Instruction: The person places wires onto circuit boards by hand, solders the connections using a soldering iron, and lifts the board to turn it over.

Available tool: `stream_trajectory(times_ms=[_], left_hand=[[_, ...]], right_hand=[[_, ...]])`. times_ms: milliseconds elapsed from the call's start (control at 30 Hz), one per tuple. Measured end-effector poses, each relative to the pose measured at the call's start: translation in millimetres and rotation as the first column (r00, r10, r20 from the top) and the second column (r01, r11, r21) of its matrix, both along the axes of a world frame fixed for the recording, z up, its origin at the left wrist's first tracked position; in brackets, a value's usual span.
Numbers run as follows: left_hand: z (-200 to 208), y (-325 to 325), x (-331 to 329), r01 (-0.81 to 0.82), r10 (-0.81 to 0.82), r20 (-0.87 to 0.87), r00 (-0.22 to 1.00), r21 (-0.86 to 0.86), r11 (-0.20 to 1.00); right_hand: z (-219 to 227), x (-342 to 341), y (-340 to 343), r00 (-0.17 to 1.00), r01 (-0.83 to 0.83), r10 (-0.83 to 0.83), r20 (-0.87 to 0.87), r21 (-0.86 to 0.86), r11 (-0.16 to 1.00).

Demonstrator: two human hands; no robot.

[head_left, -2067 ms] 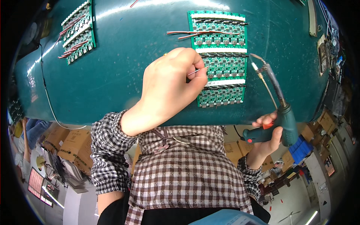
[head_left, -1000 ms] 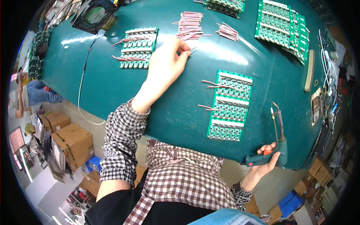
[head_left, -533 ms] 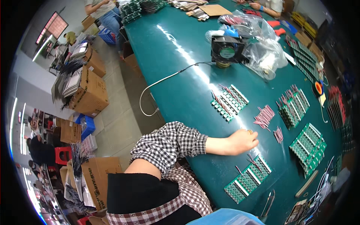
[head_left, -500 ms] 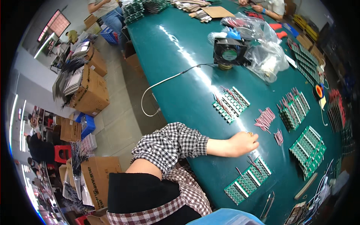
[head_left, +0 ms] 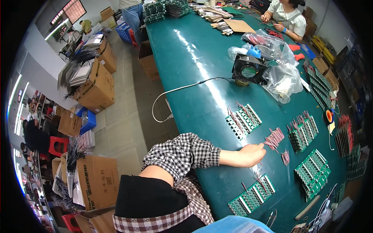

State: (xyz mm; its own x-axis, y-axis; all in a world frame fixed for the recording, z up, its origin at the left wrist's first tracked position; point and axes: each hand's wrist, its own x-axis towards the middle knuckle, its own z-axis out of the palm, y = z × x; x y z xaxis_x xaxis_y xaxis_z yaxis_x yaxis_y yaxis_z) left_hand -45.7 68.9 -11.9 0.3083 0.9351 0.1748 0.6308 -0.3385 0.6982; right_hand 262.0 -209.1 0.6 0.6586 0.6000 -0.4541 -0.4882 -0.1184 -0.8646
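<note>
My left hand (head_left: 248, 156), in a black-and-white checked sleeve, hovers low over the green table with its fingers curled together. Whatever they may pinch is too small to make out. Just in front lies a green circuit board panel (head_left: 251, 197) with white strips and a few reddish wires standing on it. To the hand's right are a pile of short red-and-white wires (head_left: 274, 139) and a smaller wire bundle (head_left: 285, 157). Beyond it sits another wired panel (head_left: 244, 121). My right hand is out of view.
Wired panels (head_left: 303, 133) and bare panels (head_left: 312, 173) are stacked at right. Tweezers (head_left: 272, 218) and a wooden strip (head_left: 307, 207) lie near. A black fan (head_left: 248, 69) with a trailing cable stands beside plastic bags (head_left: 283, 83). A co-worker (head_left: 289, 19) sits across; cartons (head_left: 95, 87) line the left floor.
The view has shifted, bringing more of the far co-worker into sight. My left hand has moved slightly farther over the table, level with the small wire bundle, its fingers still curled.
</note>
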Motion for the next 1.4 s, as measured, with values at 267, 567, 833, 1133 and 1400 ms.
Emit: stream_trajectory(times_ms=[267,567,833,1133,1400], left_hand=[[-2.3,-2.2,-1.4,0.011,-0.009,-0.066,0.998,0.029,1.0],[26.7,-2.8,-12.1,0.067,-0.051,0.28,0.959,-0.046,0.997],[61.6,-13.8,-20.2,0.459,0.212,0.746,0.632,-0.58,0.672],[73.8,-23.8,-0.6,0.438,0.212,0.646,0.733,-0.687,0.579],[80.2,-45.5,10.1,0.471,-0.036,0.569,0.821,-0.641,0.606]], right_hand=[[3.3,-3.6,2.5,1.0,-0.004,0.004,0.027,0.016,1.0],[7.7,-5.9,10.7,0.997,-0.039,0.036,0.063,0.049,0.998],[8.2,-19.1,17.8,0.998,0.018,-0.027,0.052,0.158,0.987],[1.9,-15.2,8.8,0.998,-0.042,0.031,0.046,0.254,0.966],[10.0,-11.6,1.1,0.999,-0.023,0.033,-0.031,0.284,0.958]])
